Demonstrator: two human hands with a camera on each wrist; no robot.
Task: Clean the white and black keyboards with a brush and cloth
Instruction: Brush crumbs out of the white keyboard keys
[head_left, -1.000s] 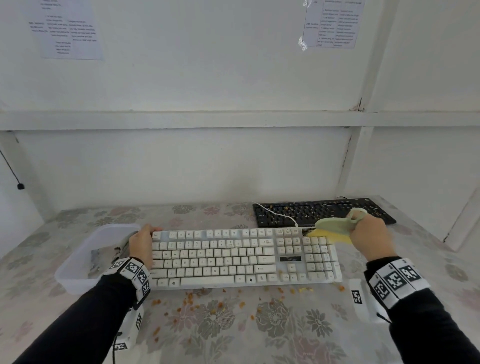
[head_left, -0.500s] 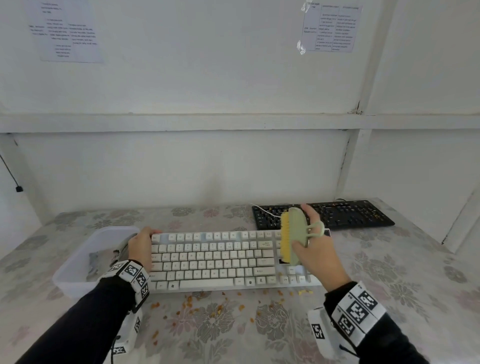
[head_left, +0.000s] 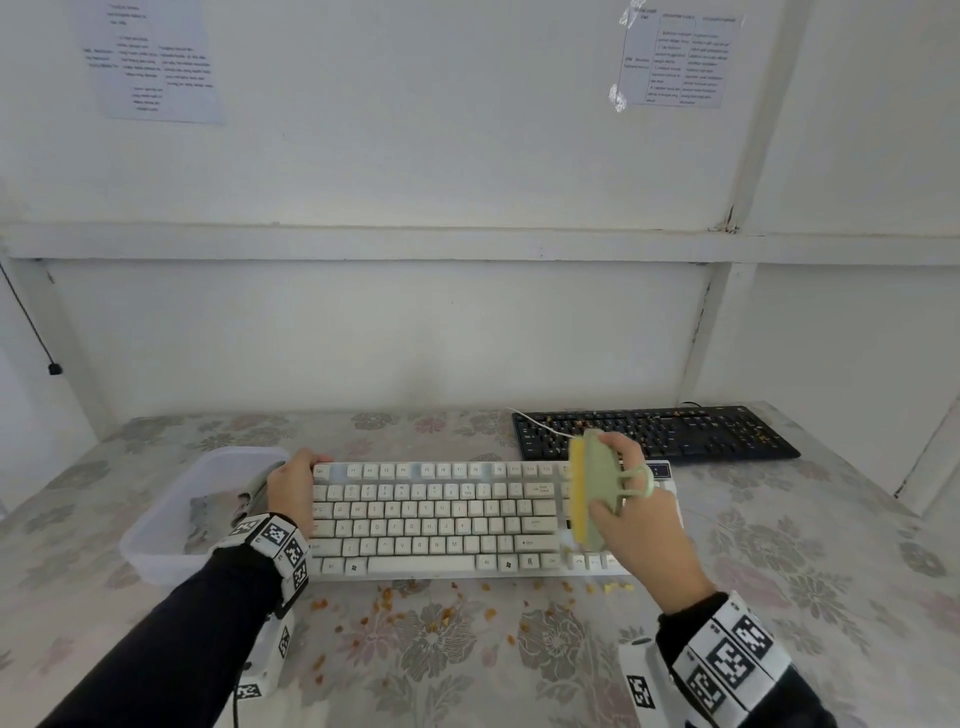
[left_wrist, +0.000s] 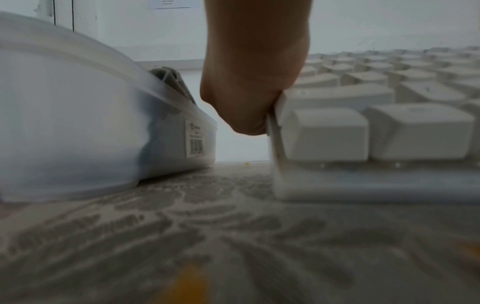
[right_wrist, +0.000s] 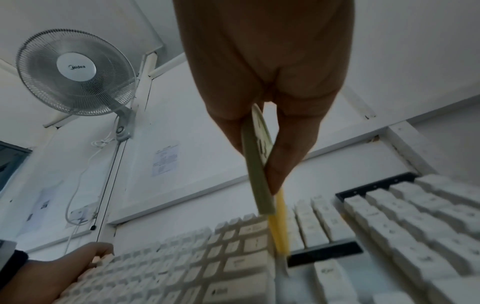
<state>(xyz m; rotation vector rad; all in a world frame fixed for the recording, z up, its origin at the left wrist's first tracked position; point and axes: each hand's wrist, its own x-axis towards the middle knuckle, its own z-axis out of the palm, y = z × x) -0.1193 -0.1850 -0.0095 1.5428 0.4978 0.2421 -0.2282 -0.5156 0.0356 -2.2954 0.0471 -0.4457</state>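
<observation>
The white keyboard lies across the table in front of me. My left hand grips its left end, fingers curled over the far corner; the left wrist view shows the palm against the keyboard's edge. My right hand grips the pale green brush, which stands on edge with its yellow bristles facing left, over the gap left of the number pad. The black keyboard, speckled with crumbs, lies behind to the right. A grey cloth sits in the tub.
A translucent plastic tub stands just left of the white keyboard, close to my left hand. Orange crumbs are scattered on the flowered tablecloth along the keyboard's front edge. A white cable crosses the black keyboard. A wall fan hangs above.
My right hand has carried the brush left from the number pad's far side and turned it from lying flat to standing on edge. The left hand has stayed on the keyboard's left end.
</observation>
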